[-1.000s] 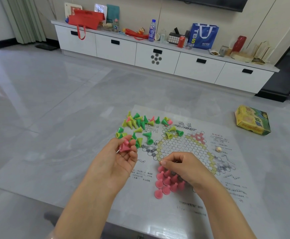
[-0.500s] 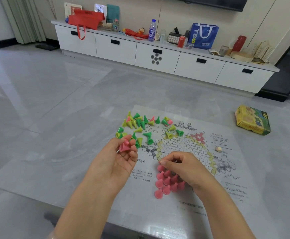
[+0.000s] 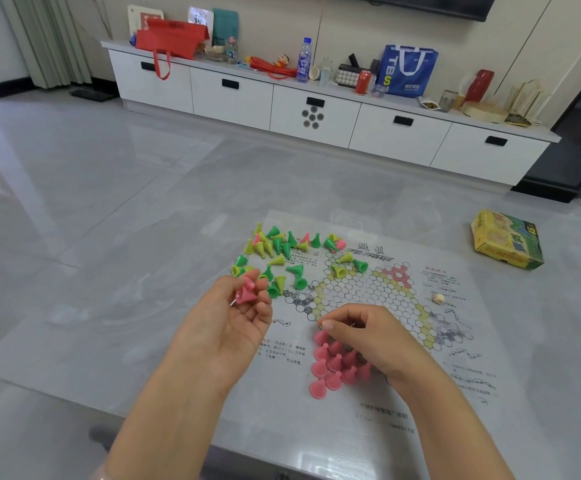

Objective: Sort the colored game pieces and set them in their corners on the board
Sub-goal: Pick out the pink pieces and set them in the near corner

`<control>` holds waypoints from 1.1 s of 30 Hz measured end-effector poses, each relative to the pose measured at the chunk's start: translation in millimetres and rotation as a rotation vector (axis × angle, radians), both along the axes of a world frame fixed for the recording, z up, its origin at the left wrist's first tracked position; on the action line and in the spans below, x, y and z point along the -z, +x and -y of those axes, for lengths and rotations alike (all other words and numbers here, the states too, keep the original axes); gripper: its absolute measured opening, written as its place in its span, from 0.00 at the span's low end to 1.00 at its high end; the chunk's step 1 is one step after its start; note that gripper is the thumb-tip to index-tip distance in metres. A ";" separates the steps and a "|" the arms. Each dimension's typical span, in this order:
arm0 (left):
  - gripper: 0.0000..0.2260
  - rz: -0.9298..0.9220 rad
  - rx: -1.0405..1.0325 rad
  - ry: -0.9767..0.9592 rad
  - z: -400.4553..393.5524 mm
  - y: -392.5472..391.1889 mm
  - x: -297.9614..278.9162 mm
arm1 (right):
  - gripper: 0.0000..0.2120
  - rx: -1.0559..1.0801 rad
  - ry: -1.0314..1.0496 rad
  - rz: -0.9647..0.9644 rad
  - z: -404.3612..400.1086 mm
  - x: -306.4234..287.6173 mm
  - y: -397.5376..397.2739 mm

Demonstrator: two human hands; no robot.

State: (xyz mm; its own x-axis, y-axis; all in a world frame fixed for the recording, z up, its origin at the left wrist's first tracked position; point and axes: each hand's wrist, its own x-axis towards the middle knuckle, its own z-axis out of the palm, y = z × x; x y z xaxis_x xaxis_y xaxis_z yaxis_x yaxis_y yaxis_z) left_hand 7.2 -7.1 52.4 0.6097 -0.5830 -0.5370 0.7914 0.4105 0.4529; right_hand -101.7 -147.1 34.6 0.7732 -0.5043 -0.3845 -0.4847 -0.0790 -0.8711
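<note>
1. step in hand looks like filling the pink corner. the pink pieces (image 3: 334, 363) stand upright in a tight triangle right under the right hand (image 3: 368, 337), on the near point of the star on the board (image 3: 455, 358).
2. right hand is curled over the top of that cluster, thumb and forefinger pinched together at the far tip of the triangle. looks like it's setting a piece down there, but i honestly can't tell if there's a piece between the fingertips, they hide it.
3. left hand (image 3: 233, 323) is palm up, just left of the right hand and not touching it, fingers curled around a few spare pink cones (image 3: 246, 292). basically the supply hand.
4. just beyond the left hand's fingertips sits the unsorted pile (image 3: 275, 258), green and yellow cones mostly tipped over, with a couple of pink ones mixed in at the far side.
5. my guess for the next move: right hand takes a pink from the left palm and seats it upright on an open circle without knocking its neighbours, they're packed close. then fish out the stray pinks, and green and yellow haven't been started.
</note>
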 end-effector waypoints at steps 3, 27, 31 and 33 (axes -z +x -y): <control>0.07 0.002 -0.004 0.004 -0.4 0.4 -0.2 | 0.05 0.008 -0.006 0.001 0.0 -0.2 0.0; 0.13 0.681 0.386 0.253 11.0 -32.3 -6.6 | 0.07 0.151 -0.100 0.434 -44.4 -39.6 -9.7; 0.15 0.731 0.425 0.275 10.9 -33.9 -6.4 | 0.07 0.156 -0.043 0.432 -42.1 -41.0 -13.3; 0.13 0.751 0.440 0.293 11.4 -35.2 -6.7 | 0.07 0.164 -0.054 0.454 -39.2 -42.9 -15.7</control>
State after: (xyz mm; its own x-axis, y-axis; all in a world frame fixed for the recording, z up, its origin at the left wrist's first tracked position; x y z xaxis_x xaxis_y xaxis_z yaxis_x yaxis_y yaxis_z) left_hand -28.0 -18.5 59.1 0.6137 -0.7481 -0.2525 0.3051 -0.0702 0.9497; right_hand -117.4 -108.0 77.5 0.7655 -0.6434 0.0034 -0.0663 -0.0841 -0.9942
